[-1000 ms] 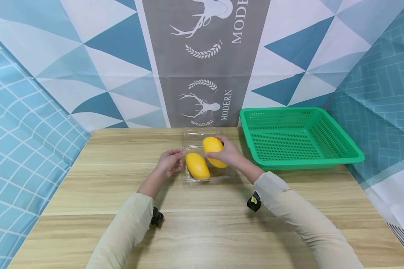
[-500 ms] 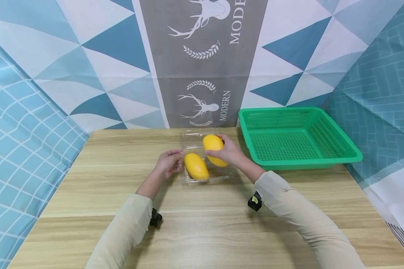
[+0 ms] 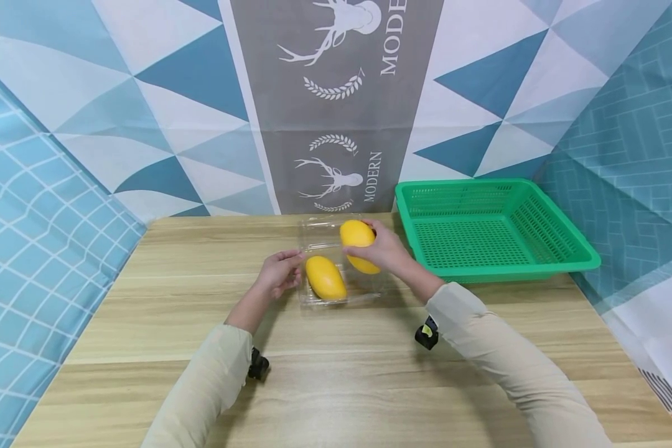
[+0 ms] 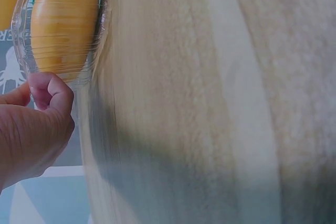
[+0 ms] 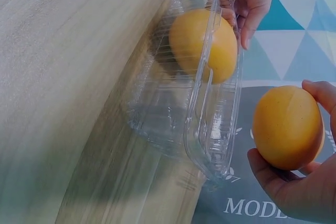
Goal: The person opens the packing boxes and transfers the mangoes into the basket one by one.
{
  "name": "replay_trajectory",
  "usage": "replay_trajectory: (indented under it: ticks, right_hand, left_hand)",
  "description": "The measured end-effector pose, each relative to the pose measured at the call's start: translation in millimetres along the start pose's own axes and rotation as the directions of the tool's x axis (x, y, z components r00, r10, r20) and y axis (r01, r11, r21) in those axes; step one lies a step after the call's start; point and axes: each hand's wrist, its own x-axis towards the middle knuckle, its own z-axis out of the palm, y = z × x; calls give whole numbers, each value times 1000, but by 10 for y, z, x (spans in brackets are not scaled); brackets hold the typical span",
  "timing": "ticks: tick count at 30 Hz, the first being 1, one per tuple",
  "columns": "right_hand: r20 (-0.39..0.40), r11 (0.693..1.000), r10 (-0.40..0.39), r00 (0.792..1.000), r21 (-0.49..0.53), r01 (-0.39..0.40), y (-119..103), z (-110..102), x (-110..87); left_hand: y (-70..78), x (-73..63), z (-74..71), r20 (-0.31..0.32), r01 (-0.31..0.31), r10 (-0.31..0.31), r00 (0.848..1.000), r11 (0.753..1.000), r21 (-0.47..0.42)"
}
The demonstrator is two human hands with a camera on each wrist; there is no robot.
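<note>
My right hand (image 3: 383, 247) grips a yellow mango (image 3: 358, 234) between thumb and fingers. In the right wrist view this mango (image 5: 287, 128) is held apart from the clear plastic box (image 5: 157, 114), above its open side. A second mango (image 3: 325, 277) lies inside the box (image 3: 364, 296), at its left end. With thumb and forefinger my left hand (image 3: 280, 272) pinches the box's left edge. The left wrist view has that hand (image 4: 39, 124) at the rim, close to the mango (image 4: 64, 24) behind the ribbed plastic wall.
A green plastic basket (image 3: 498, 272) with perforated walls stands at the back right of the wooden table (image 3: 336, 386). The box's clear lid (image 3: 320, 230) lies folded back toward the patterned wall cloth (image 3: 341, 93).
My right hand has raised its mango slightly up and away from the other mango. The left hand keeps its place at the box edge.
</note>
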Motion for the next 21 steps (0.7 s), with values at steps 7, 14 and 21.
replay_trajectory:
  ticks: [7,14,21]
  right_hand:
    - [-3,1000,-18,1000,-4,18,20,-35,3]
    - [-11,999,-35,999,-12,35,37,-68,-16]
    - [-40,998,-60,997,25,61,40,-113,-47]
  left_hand:
    - [-19,22,-12,-9,-4,4,1000,1000,-6]
    - [-20,36,-14,-11,1,-1,1000,1000,6]
    - [-6,24,-18,5,-6,6,1000,1000,10]
